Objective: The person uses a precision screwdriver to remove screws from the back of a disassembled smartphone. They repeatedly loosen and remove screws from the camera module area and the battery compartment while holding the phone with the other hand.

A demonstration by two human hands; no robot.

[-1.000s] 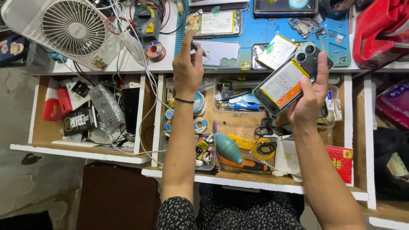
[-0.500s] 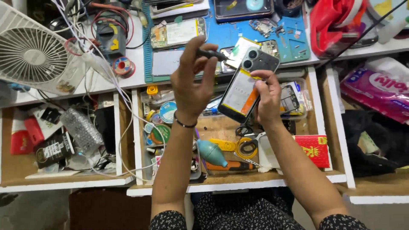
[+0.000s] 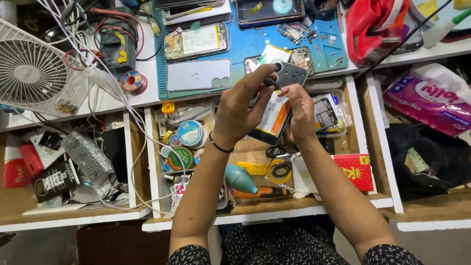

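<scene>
My right hand (image 3: 300, 110) grips an opened phone (image 3: 278, 118) by its edge, tilted over the open middle drawer; its yellow-white battery and grey camera plate (image 3: 290, 73) face me. My left hand (image 3: 240, 110) pinches a small dark screwdriver-like tool (image 3: 271, 82) between thumb and fingers, with the tool lying against the phone's upper end by the camera plate. A dark band circles my left wrist.
A blue work mat (image 3: 245, 46) at the back holds two more opened phones and small parts. A white fan (image 3: 34, 73) and tangled cables sit left. The open drawer (image 3: 255, 206) holds tape rolls, a teal air blower (image 3: 240, 177) and a red box (image 3: 354, 172).
My left hand left the mat with the dark tool and came to the phone. My right hand brought the phone down and left, closer to the left hand.
</scene>
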